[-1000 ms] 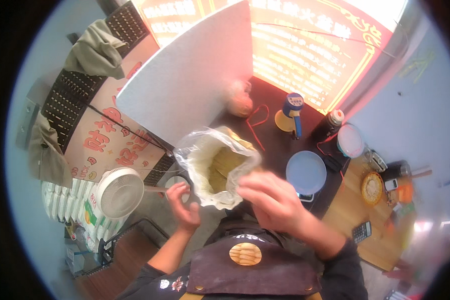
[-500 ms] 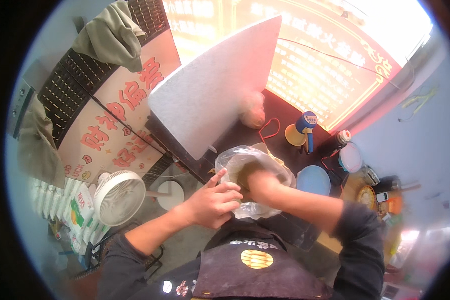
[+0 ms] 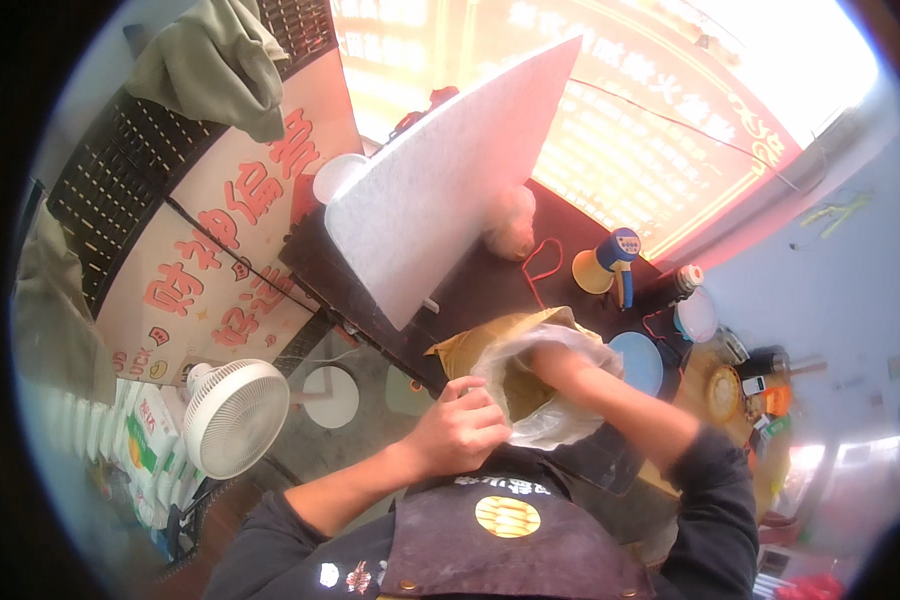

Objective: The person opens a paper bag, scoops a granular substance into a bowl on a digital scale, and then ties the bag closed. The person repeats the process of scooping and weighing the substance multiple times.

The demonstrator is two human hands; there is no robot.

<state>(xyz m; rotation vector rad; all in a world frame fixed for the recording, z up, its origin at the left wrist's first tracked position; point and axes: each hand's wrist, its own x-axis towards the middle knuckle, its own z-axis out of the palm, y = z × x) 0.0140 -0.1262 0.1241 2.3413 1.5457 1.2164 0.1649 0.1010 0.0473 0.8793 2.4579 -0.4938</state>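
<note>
A: From the head view, where's the bag?

B: On the near side of the scene, just beyond the apron (image 3: 450, 560) and by the near edge of the dark worktop (image 3: 470, 285). It's a clear liner (image 3: 560, 428) inside a tan outer sack (image 3: 485, 338), mouth facing up. What bears its weight I can't see.

A: And the two hands?

B: The left hand (image 3: 458, 430) is at the liner's left rim, grip curled closed and, as I read it, pinching the edge. The right hand (image 3: 558, 366) reaches in from the right. Its fingers are hidden inside, so I can't tell whether that grip is closed or holding anything.

A: How would the bag handle?

B: The liner looks thin, limp and a bit slippery, easily torn by a hard tug. The outer sack seems stiffer, like creased paper. I can't judge the weight, since the arm covers most of the inside.

A: Where would you take hold?

B: At the rim, gathering liner and sack together so the plastic can't slide loose. If it proves heavy, a palm underneath would spare the edge.

A: Anything close by?

B: A blue disc (image 3: 638, 362) just to the right, and a blue-and-yellow megaphone (image 3: 610, 262) farther off on the worktop. A pale board (image 3: 440, 190) stands far left of it, and a white fan (image 3: 235, 420) is well apart to the left.
</note>
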